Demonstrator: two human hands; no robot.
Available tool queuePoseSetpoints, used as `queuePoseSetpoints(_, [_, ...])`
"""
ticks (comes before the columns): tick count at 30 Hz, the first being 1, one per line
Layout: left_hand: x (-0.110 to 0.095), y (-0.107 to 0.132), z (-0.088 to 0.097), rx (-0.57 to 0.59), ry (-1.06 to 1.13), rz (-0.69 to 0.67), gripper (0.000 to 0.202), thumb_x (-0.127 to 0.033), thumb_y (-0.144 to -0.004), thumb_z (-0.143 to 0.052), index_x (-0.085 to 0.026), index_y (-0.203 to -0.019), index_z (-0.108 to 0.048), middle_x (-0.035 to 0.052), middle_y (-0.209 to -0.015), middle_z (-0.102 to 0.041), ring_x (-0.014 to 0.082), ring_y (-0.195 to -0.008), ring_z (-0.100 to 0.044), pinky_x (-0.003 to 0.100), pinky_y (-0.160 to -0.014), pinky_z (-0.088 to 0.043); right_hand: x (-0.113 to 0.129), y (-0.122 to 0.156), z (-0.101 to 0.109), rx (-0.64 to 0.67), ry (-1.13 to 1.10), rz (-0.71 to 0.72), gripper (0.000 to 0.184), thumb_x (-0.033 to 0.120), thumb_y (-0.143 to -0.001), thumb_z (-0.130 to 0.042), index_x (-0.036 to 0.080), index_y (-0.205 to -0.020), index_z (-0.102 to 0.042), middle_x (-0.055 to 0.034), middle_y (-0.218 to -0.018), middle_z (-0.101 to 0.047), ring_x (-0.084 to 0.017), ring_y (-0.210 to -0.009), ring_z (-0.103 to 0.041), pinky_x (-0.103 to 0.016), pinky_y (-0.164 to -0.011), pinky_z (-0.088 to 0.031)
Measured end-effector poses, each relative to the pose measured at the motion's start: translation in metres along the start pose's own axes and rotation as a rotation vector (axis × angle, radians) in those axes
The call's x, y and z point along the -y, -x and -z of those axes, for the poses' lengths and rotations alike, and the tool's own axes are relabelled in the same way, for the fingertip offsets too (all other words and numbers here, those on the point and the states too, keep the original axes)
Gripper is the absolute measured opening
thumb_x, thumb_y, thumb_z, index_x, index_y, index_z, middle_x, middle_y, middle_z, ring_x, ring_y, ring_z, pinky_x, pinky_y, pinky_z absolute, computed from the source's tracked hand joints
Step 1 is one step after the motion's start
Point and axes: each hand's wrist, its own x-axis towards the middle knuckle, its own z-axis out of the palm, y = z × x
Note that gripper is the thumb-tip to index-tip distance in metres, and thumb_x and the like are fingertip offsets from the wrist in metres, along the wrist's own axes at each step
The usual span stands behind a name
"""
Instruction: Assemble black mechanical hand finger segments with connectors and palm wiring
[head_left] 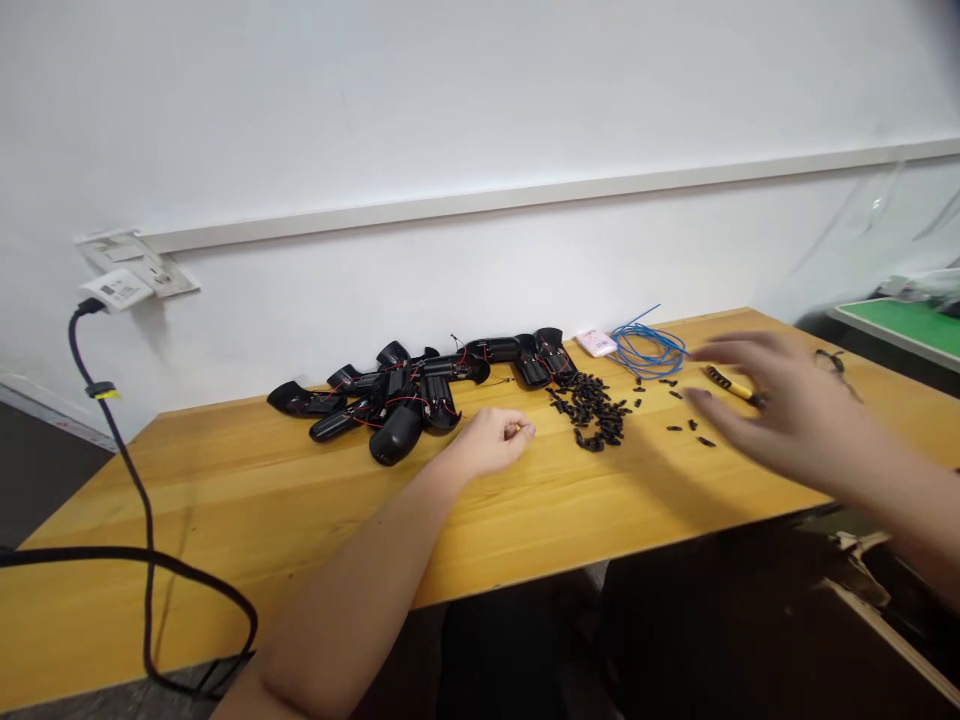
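Observation:
My left hand rests on the wooden table with its fingers curled closed; whatever they hold, if anything, is hidden. Just behind it lies a heap of black plastic housings with thin red wires. To its right is a pile of small black pieces, with several strays scattered farther right. My right hand, slightly blurred, is raised over the table's right part with thumb and fingers spread. Nothing shows between them. Beyond its thumb lies a yellow-and-black handled tool, partly covered by the hand.
A coil of blue wire and a small pink-and-white packet lie near the wall. A black cable runs from a white plug across the table's left end. At far right is a green surface.

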Motion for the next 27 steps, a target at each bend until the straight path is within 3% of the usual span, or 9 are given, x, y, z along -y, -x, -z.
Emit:
queuePoseSetpoints(3, [0.004, -0.001, -0.002, 0.0, 0.028, 0.011, 0.031, -0.042, -0.096, -0.053, -0.019, -0.081, -0.067, -0.0009, -0.065, -0.061, 0.0114, -0.055, -0.047, 0.026, -0.055, -0.031, 0.008, -0.033, -0.088, 0.315, 0.069, 0.104, 0.041, 0.03, -0.088, -0.072, 0.017, -0.127, -0.069, -0.0181, -0.13, -0.065, -0.031, -0.119, -0.064, -0.044, -0.102, -0.053])
queuePoseSetpoints(5, [0.005, -0.002, -0.001, 0.001, 0.037, 0.022, 0.031, -0.042, -0.097, -0.053, -0.019, -0.082, -0.067, -0.0014, -0.064, -0.06, 0.0111, -0.055, -0.047, 0.026, -0.054, -0.031, 0.012, -0.054, -0.142, 0.419, 0.119, 0.092, 0.041, 0.017, -0.082, -0.071, 0.008, -0.122, -0.071, -0.0244, -0.122, -0.067, -0.034, -0.11, -0.066, -0.045, -0.096, -0.053])
queuePoseSetpoints(8, [0.007, -0.001, 0.001, -0.001, 0.04, 0.038, 0.032, -0.043, -0.097, -0.052, -0.018, -0.082, -0.067, -0.0016, -0.063, -0.058, 0.011, -0.055, -0.047, 0.025, -0.052, -0.029, 0.006, -0.075, -0.181, 0.493, 0.146, 0.095, 0.023, 0.016, -0.082, -0.069, 0.007, -0.101, -0.076, -0.0234, -0.104, -0.073, -0.034, -0.101, -0.067, -0.044, -0.092, -0.05])
queuePoseSetpoints(11, [0.007, -0.001, 0.002, -0.003, 0.044, 0.039, 0.032, -0.043, -0.097, -0.053, -0.018, -0.083, -0.069, -0.0017, -0.063, -0.057, 0.0106, -0.055, -0.045, 0.025, -0.051, -0.026, -0.006, -0.083, -0.176, 0.434, 0.094, 0.138, 0.019, 0.028, -0.09, -0.065, 0.013, -0.09, -0.076, -0.0178, -0.1, -0.075, -0.033, -0.101, -0.067, -0.044, -0.095, -0.048])
queuePoseSetpoints(15, [0.004, 0.0, 0.001, -0.008, 0.064, 0.031, 0.031, -0.042, -0.096, -0.055, -0.018, -0.082, -0.07, -0.0029, -0.06, -0.054, 0.0095, -0.054, -0.041, 0.025, -0.051, -0.025, -0.021, -0.086, -0.152, 0.144, -0.01, 0.067, 0.035, 0.034, -0.103, -0.045, 0.013, -0.109, -0.074, -0.017, -0.116, -0.074, -0.031, -0.11, -0.067, -0.044, -0.101, -0.048])
queuePoseSetpoints(20, [-0.003, 0.001, 0.002, -0.135, 0.091, 0.025, 0.033, -0.041, -0.095, -0.057, -0.017, -0.072, -0.063, -0.0032, -0.057, -0.047, 0.0092, -0.053, -0.036, 0.027, -0.051, -0.025, -0.019, -0.084, -0.135, -0.186, -0.232, -0.131, 0.041, 0.043, -0.107, -0.039, 0.014, -0.114, -0.067, -0.0147, -0.1, -0.075, -0.024, -0.088, -0.071, -0.036, -0.077, -0.056])
queuePoseSetpoints(22, [-0.007, 0.003, 0.006, -0.253, 0.105, 0.032, 0.034, -0.042, -0.099, -0.048, -0.017, -0.081, -0.064, -0.0008, -0.064, -0.055, 0.0111, -0.057, -0.045, 0.027, -0.055, -0.032, -0.01, -0.082, -0.128, -0.168, -0.448, -0.199, 0.037, 0.047, -0.102, -0.05, 0.016, -0.104, -0.07, -0.0109, -0.089, -0.075, -0.022, -0.077, -0.069, -0.033, -0.067, -0.054])
queuePoseSetpoints(24, [-0.011, 0.005, 0.011, -0.385, 0.141, 0.022, 0.038, -0.041, -0.104, -0.035, -0.018, -0.097, -0.064, 0.0028, -0.077, -0.065, 0.0145, -0.069, -0.057, 0.029, -0.065, -0.043, 0.002, -0.078, -0.124, -0.015, -0.583, -0.25, 0.036, 0.048, -0.097, -0.059, 0.015, -0.093, -0.073, -0.0083, -0.08, -0.073, -0.02, -0.067, -0.064, -0.03, -0.058, -0.048])
queuePoseSetpoints(27, [-0.016, 0.007, 0.013, -0.482, 0.197, -0.06, 0.036, -0.045, -0.102, -0.04, -0.019, -0.121, -0.057, 0.0091, -0.108, -0.072, 0.0204, -0.096, -0.066, 0.035, -0.088, -0.052, 0.021, -0.073, -0.127, 0.189, -0.534, -0.253, 0.036, 0.043, -0.096, -0.059, 0.013, -0.081, -0.073, -0.005, -0.066, -0.065, -0.014, -0.056, -0.051, -0.027, -0.05, -0.034])
